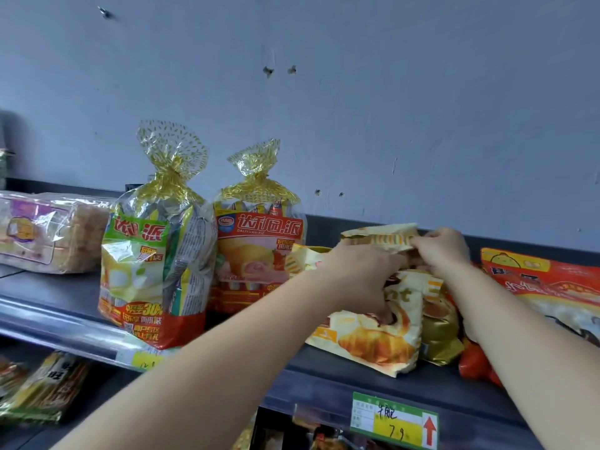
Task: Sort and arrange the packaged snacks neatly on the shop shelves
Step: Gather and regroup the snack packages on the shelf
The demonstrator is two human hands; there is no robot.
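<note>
Head view: the left hand (363, 277) grips a cream plastic croissant-printed packet (373, 342) on the dark metal shelf (324, 368); the right hand (444, 251) pinches a second orange-striped cream packet (380, 237) by its top edge.

Bare shelf (48, 287) left of green pie bag (146, 271); bags crowd right.
</note>
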